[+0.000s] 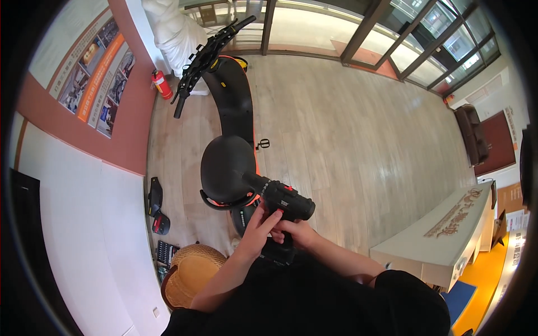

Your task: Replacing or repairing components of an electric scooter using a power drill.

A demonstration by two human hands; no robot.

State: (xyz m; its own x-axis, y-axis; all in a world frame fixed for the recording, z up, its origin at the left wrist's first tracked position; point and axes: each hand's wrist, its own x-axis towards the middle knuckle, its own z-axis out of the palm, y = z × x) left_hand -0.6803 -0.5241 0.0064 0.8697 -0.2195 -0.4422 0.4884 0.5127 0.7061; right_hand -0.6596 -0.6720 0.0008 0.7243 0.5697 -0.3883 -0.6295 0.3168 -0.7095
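A black cordless drill [284,203] with small red parts is in front of my body, its narrow front end pointing left over the scooter's seat. My right hand [298,231] is wrapped round its handle from the right. From the left, my left hand [262,228] closes on the drill, the thumb by a red part below the body. Just past it stands a black and orange electric scooter [235,101], with a rounded black seat [225,171]. Whether the drill's tip touches the seat cannot be made out.
A brown woven stool [196,271] stands at the lower left beside a tool set [167,253] and loose black scooter parts [157,201]. A red fire extinguisher [161,84] is by the left wall. A white counter [437,235] stands at the right, a brown sofa [471,131] beyond.
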